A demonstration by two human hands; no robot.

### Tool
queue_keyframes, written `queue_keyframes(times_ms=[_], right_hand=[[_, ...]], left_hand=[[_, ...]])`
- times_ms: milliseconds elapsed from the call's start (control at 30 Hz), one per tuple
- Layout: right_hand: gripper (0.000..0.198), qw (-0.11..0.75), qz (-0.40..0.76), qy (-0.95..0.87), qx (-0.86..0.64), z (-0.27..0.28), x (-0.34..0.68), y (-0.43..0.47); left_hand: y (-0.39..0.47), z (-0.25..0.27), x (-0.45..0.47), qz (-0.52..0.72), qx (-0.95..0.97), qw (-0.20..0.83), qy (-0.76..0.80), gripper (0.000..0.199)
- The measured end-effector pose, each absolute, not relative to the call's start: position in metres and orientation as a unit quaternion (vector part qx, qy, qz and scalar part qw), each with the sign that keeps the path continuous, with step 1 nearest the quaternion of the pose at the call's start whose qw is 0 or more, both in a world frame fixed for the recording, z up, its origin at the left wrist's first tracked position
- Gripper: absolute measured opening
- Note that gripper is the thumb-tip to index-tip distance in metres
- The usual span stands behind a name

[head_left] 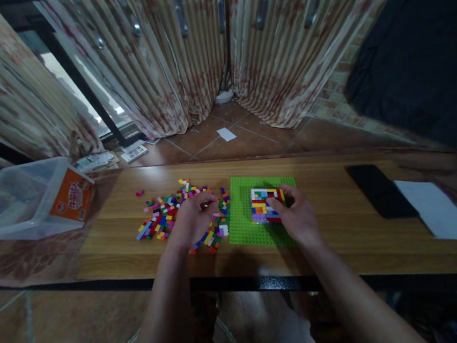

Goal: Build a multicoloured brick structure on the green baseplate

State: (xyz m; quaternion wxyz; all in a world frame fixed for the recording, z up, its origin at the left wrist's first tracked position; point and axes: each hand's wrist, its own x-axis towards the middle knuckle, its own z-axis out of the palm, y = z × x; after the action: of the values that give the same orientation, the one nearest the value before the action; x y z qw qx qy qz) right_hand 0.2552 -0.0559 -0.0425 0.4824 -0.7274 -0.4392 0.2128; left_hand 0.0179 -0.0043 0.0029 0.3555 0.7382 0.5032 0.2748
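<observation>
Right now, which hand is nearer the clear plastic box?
Left. The left hand is over colourful loose bricks, right of the box; the right hand, farther right, touches the multicoloured brick block.

At 12 o'clock the room is closed off by striped, floral-patterned curtains (186, 73), gathered in vertical folds down to the floor (170, 158). At 10 o'clock a dark-framed window (67, 90) is left partly uncovered, and pale light is let in through the gap. The floor is laid with reddish-brown tiles divided by pale joints, seen again at 8 o'clock. At 2 o'clock a brick-patterned wall (332, 97) is bordered by a dark, fabric-like mass (412, 62). The centre is crossed by a long, wood-grained table (110, 247), edged in black.
</observation>
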Motion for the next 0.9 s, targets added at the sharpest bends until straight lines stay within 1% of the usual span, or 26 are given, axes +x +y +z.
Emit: queue_keyframes(times_ms=[100,200,300,433,567,700,800,900], right_hand=[[0.056,0.478,0.224,-0.438,-0.728,-0.044,0.257,-0.055],[0.057,0.473,0.234,-0.443,-0.725,-0.046,0.26,-0.056],[0.057,0.464,0.218,-0.455,-0.728,-0.046,0.261,-0.057],[0.057,0.469,0.232,-0.447,-0.725,-0.047,0.262,-0.058],[0.055,0.475,0.249,-0.438,-0.721,-0.047,0.264,-0.058],[0.055,0.468,0.244,-0.441,-0.726,-0.046,0.264,-0.059],[0.054,0.467,0.242,-0.446,-0.724,-0.045,0.263,-0.059],[0.052,0.467,0.24,-0.448,-0.724,-0.045,0.263,-0.058]], left_hand=[[-0.002,0.006,-0.004,0.231,0.767,0.335,0.496,0.017],[-0.005,0.008,-0.015,0.177,0.78,0.336,0.497,0.015],[-0.008,0.005,-0.013,0.157,0.782,0.327,0.507,0.011],[-0.008,0.0,-0.002,0.147,0.799,0.296,0.503,0.021],[-0.009,0.0,0.014,0.128,0.826,0.249,0.489,0.023],[-0.016,0.005,0.032,0.077,0.835,0.175,0.516,0.014],[-0.022,0.008,0.042,0.042,0.82,0.112,0.559,0.017],[-0.026,0.008,0.048,0.016,0.811,0.084,0.579,0.02]])
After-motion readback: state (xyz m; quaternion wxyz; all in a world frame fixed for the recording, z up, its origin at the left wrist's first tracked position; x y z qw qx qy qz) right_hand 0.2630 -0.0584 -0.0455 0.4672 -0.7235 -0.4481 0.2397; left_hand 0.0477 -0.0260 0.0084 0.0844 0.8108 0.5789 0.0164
